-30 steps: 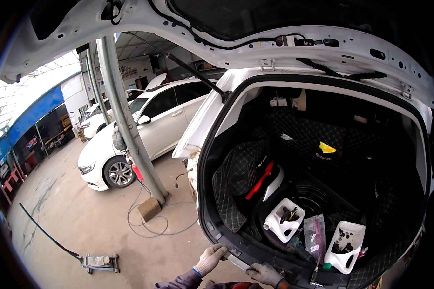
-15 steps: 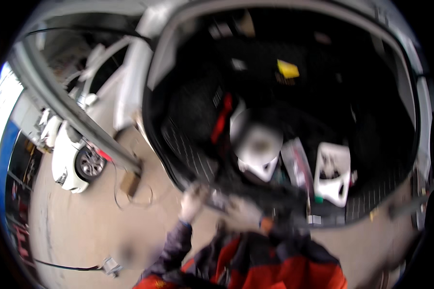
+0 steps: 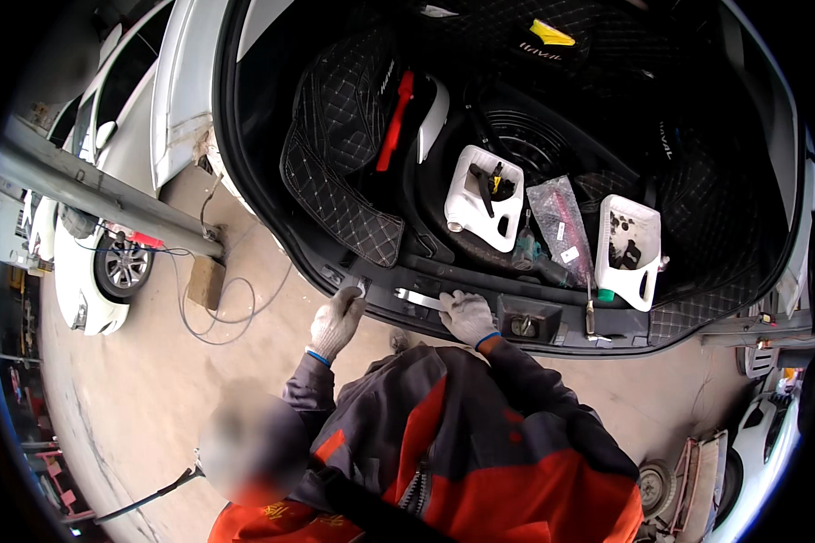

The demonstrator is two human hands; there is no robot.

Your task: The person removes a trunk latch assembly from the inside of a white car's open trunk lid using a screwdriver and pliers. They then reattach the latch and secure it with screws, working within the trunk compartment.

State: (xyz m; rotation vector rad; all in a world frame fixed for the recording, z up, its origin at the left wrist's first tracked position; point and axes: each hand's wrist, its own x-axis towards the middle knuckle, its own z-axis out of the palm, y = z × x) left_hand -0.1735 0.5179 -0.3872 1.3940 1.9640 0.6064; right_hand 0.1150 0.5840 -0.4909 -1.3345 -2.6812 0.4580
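Both hands wear whitish knit gloves with blue cuffs and work at the rear sill of an open car trunk [image 3: 371, 312]. My right hand [image 3: 469, 317] is closed on one end of a flat silver metal tool [image 3: 418, 298], which points left along the black sill trim. My left hand [image 3: 337, 321] rests at the sill's left part, its fingers pinched together at the edge; what they hold, if anything, is too small to make out. To the right of my right hand, a latch recess [image 3: 529, 323] sits in the trim.
Inside the trunk lie two white plastic trays [image 3: 492, 222] [image 3: 638, 217] with small dark parts, a clear plastic bag [image 3: 561, 226], a red bar [image 3: 395, 122] and black quilted lining [image 3: 340, 145]. A screwdriver [image 3: 590, 317] lies by the sill. Left stand a lift post [image 3: 109, 204] and a wooden block [image 3: 206, 283].
My view has shifted and sharpened, so the trunk's contents appear higher in the picture. My hands are further apart along the sill, with the silver tool now clear in my right hand.
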